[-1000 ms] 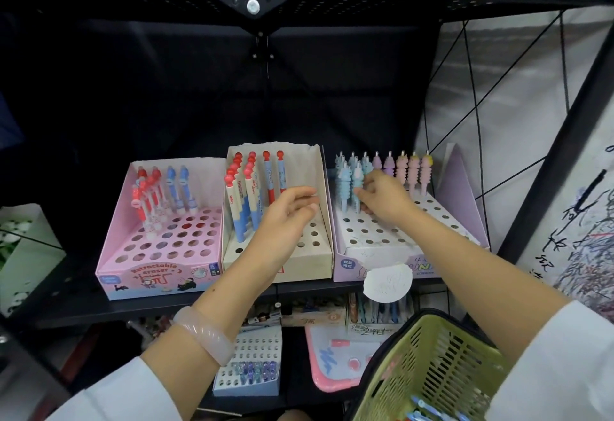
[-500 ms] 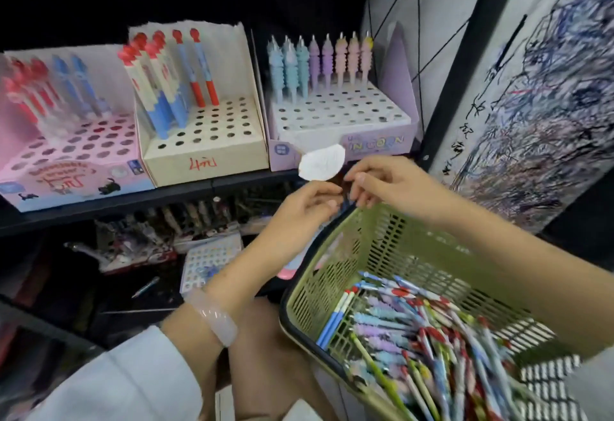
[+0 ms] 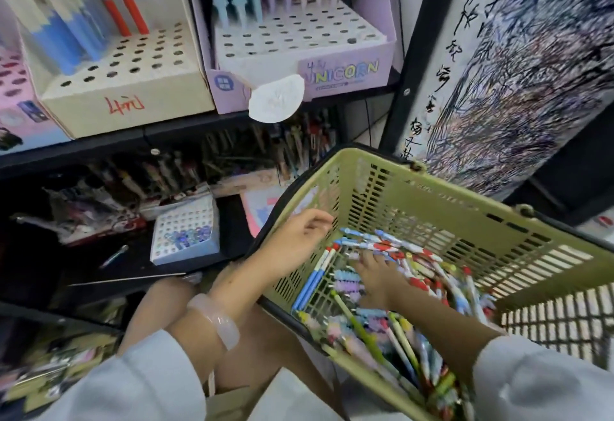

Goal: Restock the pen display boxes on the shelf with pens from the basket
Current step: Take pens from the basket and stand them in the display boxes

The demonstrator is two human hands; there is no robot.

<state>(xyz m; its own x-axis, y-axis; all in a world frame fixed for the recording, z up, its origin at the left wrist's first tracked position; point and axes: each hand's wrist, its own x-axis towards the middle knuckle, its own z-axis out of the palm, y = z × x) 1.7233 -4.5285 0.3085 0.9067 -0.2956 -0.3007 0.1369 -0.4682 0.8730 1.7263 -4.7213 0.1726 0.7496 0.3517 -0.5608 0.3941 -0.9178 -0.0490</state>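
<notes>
A green plastic basket (image 3: 432,188) sits on my lap at lower right, full of mixed pens (image 3: 415,274). My right hand (image 3: 375,276) is down inside it, fingers stretched out onto the pens. My left hand (image 3: 295,238) hovers over the basket's left wall with loosely curled fingers and nothing visible in it. On the shelf above stand a purple unicorn display box (image 3: 342,75) with pastel pens in its back row, a cream display box (image 3: 126,95) with blue and red pens, and a pink display box (image 3: 16,111) at the left edge. All three show many bare holes.
A white paper tag (image 3: 275,98) hangs off the purple box's front. The lower shelf holds a small white pen box (image 3: 186,231) and loose stationery. A black shelf post (image 3: 422,55) and a scribbled paper panel (image 3: 531,72) stand to the right.
Both hands left the display boxes and dropped past the basket rim; the right hand now lies on the pens inside. My view tilted down toward the basket.
</notes>
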